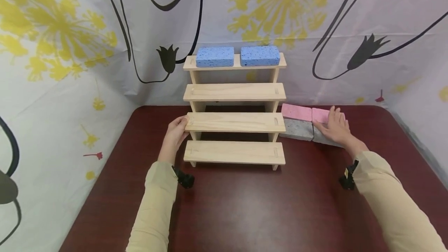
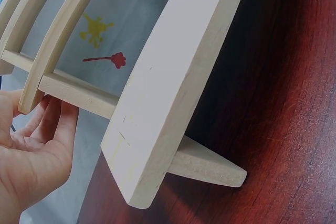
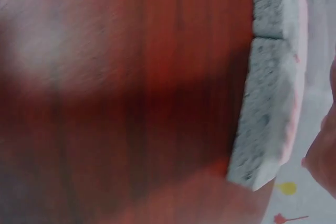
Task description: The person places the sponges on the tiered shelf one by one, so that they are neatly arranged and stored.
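Note:
A tiered wooden stand [image 1: 234, 91] stands against the back cloth. My left hand [image 1: 175, 131] holds the left end of its second shelf from the bottom; in the left wrist view the hand's [image 2: 39, 156] fingers curl beneath that shelf end. Two blue sponges, a left one [image 1: 215, 56] and a right one [image 1: 260, 56], lie on the top shelf. Right of the stand, my right hand [image 1: 334, 125] is over the right-hand pink sponge [image 1: 317, 115] and grey sponge [image 1: 322, 137], fingers straight. Beside these lie another pink sponge [image 1: 296, 112] and grey sponge [image 1: 298, 129]. Contact there is unclear.
The dark red wooden table [image 1: 255, 205] reaches back to a white cloth [image 1: 217, 14] with yellow and grey flower prints. The lower three shelves carry nothing. In the right wrist view, grey sponges [image 3: 260, 108] sit near the table's back edge.

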The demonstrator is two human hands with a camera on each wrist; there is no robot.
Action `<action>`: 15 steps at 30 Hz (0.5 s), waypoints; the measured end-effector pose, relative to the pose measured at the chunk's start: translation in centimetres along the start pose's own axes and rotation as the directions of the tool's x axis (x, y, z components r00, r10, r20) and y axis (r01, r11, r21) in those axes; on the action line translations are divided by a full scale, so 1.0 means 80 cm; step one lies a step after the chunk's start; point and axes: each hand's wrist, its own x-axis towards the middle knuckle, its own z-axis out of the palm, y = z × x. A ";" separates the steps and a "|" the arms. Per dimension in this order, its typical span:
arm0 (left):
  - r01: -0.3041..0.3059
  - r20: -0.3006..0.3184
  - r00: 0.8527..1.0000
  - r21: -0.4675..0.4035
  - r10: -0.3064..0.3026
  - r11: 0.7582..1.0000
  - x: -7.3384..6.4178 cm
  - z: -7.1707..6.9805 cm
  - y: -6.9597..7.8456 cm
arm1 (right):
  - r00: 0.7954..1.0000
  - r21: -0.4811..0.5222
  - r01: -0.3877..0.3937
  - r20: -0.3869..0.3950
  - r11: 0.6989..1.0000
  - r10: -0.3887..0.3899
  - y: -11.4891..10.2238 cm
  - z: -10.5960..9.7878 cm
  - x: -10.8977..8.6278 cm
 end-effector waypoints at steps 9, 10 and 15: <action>0.020 -0.013 1.000 0.016 -0.020 1.000 -0.002 0.001 0.003 | 0.992 -0.239 -0.067 0.088 0.969 0.090 0.013 0.016 -0.022; 0.020 -0.012 1.000 0.016 -0.020 1.000 -0.002 0.001 0.002 | 0.989 -0.252 -0.072 0.106 0.965 0.102 0.012 0.016 -0.024; 0.026 -0.016 1.000 0.015 -0.026 1.000 -0.001 0.000 0.001 | 0.967 -0.252 -0.111 0.197 0.961 0.163 -0.001 0.009 -0.029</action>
